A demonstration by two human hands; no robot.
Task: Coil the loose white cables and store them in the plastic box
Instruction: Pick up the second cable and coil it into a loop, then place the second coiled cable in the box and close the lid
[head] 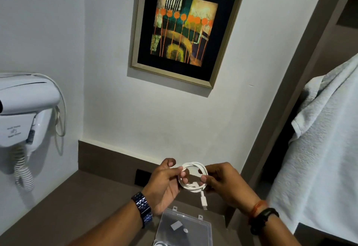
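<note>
A white cable (193,186) is wound into a small round coil and held in the air above the brown counter. My left hand (164,185) pinches the coil's left side between thumb and fingers. My right hand (224,183) grips its right side. One plug end of the cable hangs straight down from the coil's lower right. Below the hands sits the clear plastic box (184,230), lid open, with a bit of white cable showing at its bottom edge and a small pale label inside.
A white wall-mounted hair dryer (25,110) with a curly cord hangs at the left. A framed picture (186,30) is on the wall ahead. A white towel (327,148) hangs at the right. A dark socket plate (142,178) sits in the counter's back ledge.
</note>
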